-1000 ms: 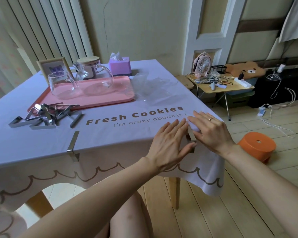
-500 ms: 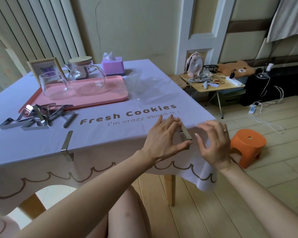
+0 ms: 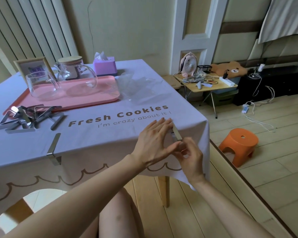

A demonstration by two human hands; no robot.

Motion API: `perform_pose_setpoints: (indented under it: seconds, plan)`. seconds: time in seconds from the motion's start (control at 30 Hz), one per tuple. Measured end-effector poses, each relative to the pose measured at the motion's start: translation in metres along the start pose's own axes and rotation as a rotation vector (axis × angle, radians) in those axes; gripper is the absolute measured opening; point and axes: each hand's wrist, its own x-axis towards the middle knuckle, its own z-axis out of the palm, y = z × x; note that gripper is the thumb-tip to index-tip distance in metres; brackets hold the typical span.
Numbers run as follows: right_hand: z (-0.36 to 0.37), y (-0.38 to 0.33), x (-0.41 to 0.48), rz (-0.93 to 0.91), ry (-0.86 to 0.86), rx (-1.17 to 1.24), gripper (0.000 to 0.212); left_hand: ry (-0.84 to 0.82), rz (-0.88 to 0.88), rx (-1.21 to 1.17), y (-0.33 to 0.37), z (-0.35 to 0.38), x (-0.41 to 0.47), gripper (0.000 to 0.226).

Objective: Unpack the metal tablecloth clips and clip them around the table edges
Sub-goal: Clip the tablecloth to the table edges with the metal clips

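A lilac tablecloth (image 3: 96, 134) covers the table. At its near-right edge both hands pinch one clip (image 3: 177, 134): right hand (image 3: 190, 156) below, left hand (image 3: 155, 143) beside it. The clip's long axis runs near-to-far. Spare clips (image 3: 24, 119) lie far left.

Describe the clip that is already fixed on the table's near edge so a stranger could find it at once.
Start at the lilac tablecloth printed "Fresh Cookies" and follow its near edge leftward, below the letter F. There a single flat metal clip lies across the edge and hooks under it. Unlike the loose clips heaped by the pink tray, it stands alone, gripping the cloth.
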Motion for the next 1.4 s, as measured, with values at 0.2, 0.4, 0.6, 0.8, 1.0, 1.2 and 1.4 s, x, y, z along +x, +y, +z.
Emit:
perform_pose_setpoints:
  seconds: [0.2, 0.4, 0.6, 0.8, 1.0, 1.2, 1.4]
  plan:
    - [0.001, 0.010, 0.003, -0.256, 0.115, -0.263, 0.044, 0.000, -0.003, -0.006, 0.000, 0.001, 0.000, 0.069]
    - [-0.013, 0.013, 0.016, -0.604, 0.079, -0.558, 0.041, -0.018, -0.001, 0.007, -0.001, 0.001, 0.000, 0.072]
    - [-0.016, 0.017, 0.016, -0.626, 0.068, -0.625, 0.043, 0.009, 0.003, 0.016, 0.000, 0.002, 0.001, 0.066]
    - [-0.014, 0.025, 0.024, -0.560, 0.039, -0.616, 0.040, 0.139, -0.035, 0.053, 0.004, 0.008, 0.005, 0.049]
    - [-0.010, 0.021, 0.035, -0.520, 0.136, -0.705, 0.044, 0.230, -0.066, 0.136, 0.008, 0.008, 0.010, 0.041]
    - [-0.008, 0.023, 0.035, -0.501, 0.120, -0.705, 0.046, 0.258, -0.074, 0.171, 0.009, 0.011, 0.011, 0.041]
    - [-0.012, 0.017, 0.034, -0.423, 0.107, -0.706, 0.045, 0.225, -0.105, 0.205, 0.014, 0.009, 0.013, 0.042]
